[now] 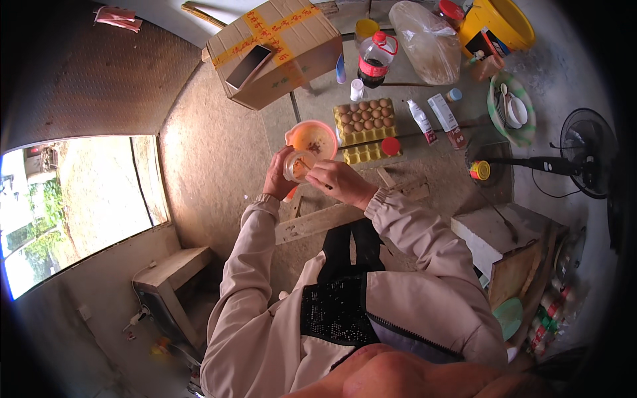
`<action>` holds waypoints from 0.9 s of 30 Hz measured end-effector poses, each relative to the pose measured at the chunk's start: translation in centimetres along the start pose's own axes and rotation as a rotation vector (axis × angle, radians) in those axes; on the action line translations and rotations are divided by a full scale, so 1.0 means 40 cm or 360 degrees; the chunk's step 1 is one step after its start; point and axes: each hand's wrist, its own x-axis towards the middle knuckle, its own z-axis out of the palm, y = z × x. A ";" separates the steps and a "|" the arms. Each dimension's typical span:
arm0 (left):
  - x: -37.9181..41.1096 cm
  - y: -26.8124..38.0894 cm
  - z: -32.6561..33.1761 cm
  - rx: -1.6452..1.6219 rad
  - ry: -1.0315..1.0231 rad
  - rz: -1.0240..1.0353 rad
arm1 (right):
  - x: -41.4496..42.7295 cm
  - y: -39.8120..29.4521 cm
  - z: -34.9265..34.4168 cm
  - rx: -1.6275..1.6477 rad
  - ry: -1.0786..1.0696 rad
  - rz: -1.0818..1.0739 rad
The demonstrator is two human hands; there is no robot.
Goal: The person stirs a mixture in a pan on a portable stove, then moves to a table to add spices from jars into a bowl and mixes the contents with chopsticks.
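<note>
My left hand (278,177) is wrapped around a clear jar (294,174), tilted so that its open mouth shows. Some orange-coloured material lies inside. Between the fingers of my right hand (340,180) is a thin stick-like utensil (304,162), its far end in the jar's mouth; its tip cannot be made out. Just beyond both hands sits a pink plastic scoop (324,133) with dark bits on its bottom. To its right, a yellow egg tray (359,156) has brown eggs (366,114) in the far rows, and a red lid (390,146) rests on the tray's near part.
A taped cardboard box (278,82) with a phone (249,66) on top stands far left. Behind the eggs are a cola bottle (374,62) and a plastic bag (428,45). Rightward lie a tube (422,122), a green basin (528,132) and a black fan (584,154).
</note>
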 end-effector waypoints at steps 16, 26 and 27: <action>-0.002 0.003 0.003 -0.0117 -0.0104 -0.0122 | 0.018 -0.009 -0.042 0.0051 0.0151 -0.0023; 0.003 -0.006 0.012 -0.0348 -0.0036 -0.0133 | 0.025 -0.010 -0.005 0.0009 0.0286 -0.0018; 0.001 -0.011 0.012 -0.0364 -0.0020 -0.0131 | 0.031 -0.008 0.006 0.0029 0.0316 -0.0057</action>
